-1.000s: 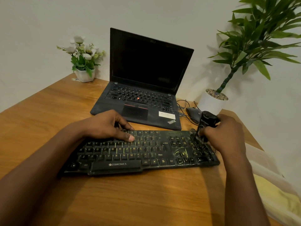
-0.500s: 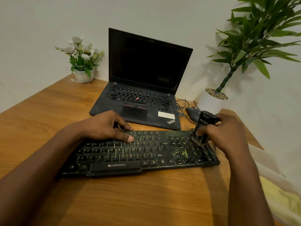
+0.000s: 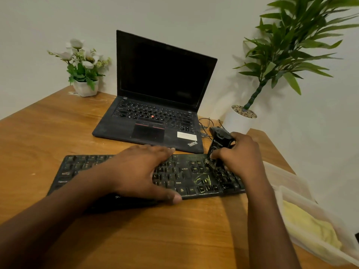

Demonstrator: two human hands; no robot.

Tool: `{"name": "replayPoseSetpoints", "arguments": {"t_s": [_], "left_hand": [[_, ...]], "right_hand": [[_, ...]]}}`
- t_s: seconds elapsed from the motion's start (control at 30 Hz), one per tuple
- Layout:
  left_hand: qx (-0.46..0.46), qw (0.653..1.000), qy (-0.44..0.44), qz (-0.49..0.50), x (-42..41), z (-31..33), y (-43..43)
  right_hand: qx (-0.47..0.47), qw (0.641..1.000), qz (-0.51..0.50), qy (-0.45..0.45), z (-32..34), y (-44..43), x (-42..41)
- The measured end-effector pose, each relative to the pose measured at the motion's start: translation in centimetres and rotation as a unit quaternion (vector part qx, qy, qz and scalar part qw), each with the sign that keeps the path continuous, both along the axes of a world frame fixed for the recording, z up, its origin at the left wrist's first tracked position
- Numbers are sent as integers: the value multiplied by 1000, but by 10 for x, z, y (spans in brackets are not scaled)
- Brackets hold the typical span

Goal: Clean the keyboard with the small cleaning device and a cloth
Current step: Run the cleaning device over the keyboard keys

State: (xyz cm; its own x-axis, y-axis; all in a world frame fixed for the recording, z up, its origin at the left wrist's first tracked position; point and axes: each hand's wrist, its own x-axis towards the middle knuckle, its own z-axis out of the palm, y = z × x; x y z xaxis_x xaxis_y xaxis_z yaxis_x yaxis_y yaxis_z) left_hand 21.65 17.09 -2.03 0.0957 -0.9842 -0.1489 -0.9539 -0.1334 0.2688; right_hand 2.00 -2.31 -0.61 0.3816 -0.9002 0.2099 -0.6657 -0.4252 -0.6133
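A black keyboard (image 3: 196, 178) lies across the wooden table (image 3: 48, 136) in front of me. My left hand (image 3: 143, 171) lies flat over its middle keys, fingers spread and the thumb at the front edge. My right hand (image 3: 241, 160) grips a small black cleaning device (image 3: 218, 147) and holds its brush end on the keys at the keyboard's right part. A yellow cloth (image 3: 312, 232) lies in a clear plastic container (image 3: 291, 195) at the right edge of the table.
An open black laptop (image 3: 155, 105) stands behind the keyboard. A black mouse (image 3: 216, 130) and cables lie beside it. A white pot with a tall green plant (image 3: 240, 119) stands at the back right, a small flower pot (image 3: 85, 87) at the back left.
My left hand has slid to the right along the keyboard and now spans it from back to front. My right hand with the device stays at the right end.
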Motion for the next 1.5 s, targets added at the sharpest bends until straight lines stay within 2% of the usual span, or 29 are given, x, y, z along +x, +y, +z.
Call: {"name": "replayPoseSetpoints", "arguments": {"t_s": [0.1,0.3,0.53,0.83,1.07,1.37,1.5], "left_hand": [[5,999,-52,9,-6,-8,-2],[-46,998,-54,0,2,-18,-4],[-62,997,-52,-10,3,-19,-4],[-79,996,-41,-17,6,-20,-6],[-81,996,-42,-12,7,-22,-7],[-83,995,-49,-9,4,-21,-5],[-86,995,-46,-10,5,-21,-5]], "right_hand": [[7,1000,-2,-6,0,2,-1],[47,998,-3,33,12,15,-17],[91,993,15,76,18,39,-57],[82,997,0,13,10,24,-41],[-14,998,36,57,14,12,-15],[129,986,51,94,30,5,-53],[158,980,63,101,30,0,-66]]}}
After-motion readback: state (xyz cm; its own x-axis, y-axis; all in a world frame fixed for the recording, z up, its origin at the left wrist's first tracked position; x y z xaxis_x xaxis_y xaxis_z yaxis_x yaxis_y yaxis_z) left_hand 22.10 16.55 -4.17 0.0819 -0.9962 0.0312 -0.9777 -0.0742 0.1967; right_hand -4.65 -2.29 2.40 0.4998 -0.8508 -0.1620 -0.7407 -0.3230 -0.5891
